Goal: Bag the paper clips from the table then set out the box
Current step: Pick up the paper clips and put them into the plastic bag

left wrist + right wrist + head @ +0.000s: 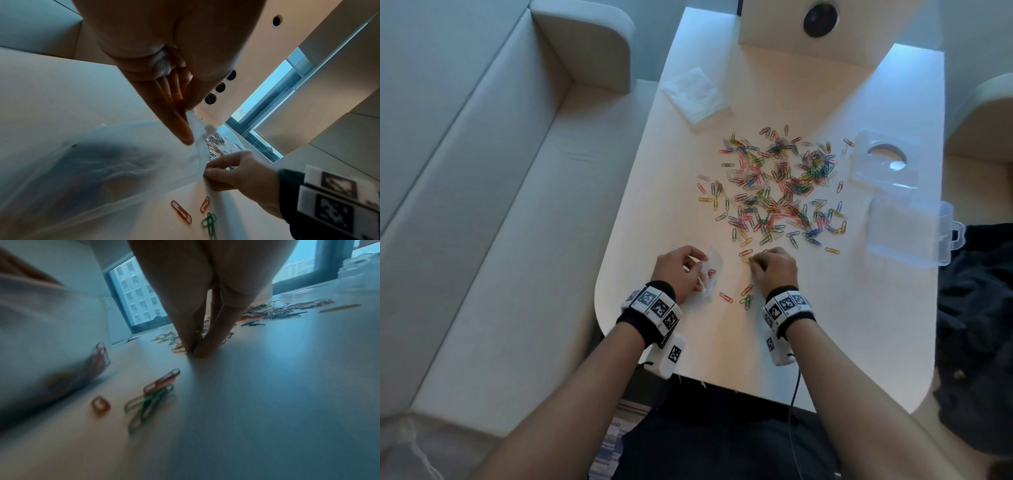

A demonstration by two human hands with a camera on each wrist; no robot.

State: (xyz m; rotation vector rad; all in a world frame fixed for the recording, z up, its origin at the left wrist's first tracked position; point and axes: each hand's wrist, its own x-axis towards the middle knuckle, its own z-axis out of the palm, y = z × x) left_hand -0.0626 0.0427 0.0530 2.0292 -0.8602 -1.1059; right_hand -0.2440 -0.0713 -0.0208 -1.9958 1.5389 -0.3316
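right fingers: fingertips point(197, 348) were pressed together on the table point(825, 325), pinching a yellowish clip point(747, 259) at the near edge of the spread; grip tight, nothing else in it
left fingers: thumb and fingers point(180, 129) were pinched on the mouth of the small clear bag point(102, 162), holding it up off the surface, opening toward the other hand
right hand: right hand point(775, 270) knuckles up, wrist low over the table, arm reaching straight forward
left hand: left hand point(678, 274) curled, just left of the right hand, near the table's front-left corner
bag contents: a red clip or two showed through the plastic; can't tell the exact count
paper clips: main pile of paper clips point(777, 185) was spread mid-table, well beyond both hands; a few strays point(736, 298) lay between the wrists
box: clear plastic box point(907, 233) sat at the right edge, its lid point(883, 161) just behind it, both untouched
extra bags: stack of clear bags point(695, 96) at far left of the table
progress: barely started, judging by the pile; nearly all clips left to bag, box step not yet done
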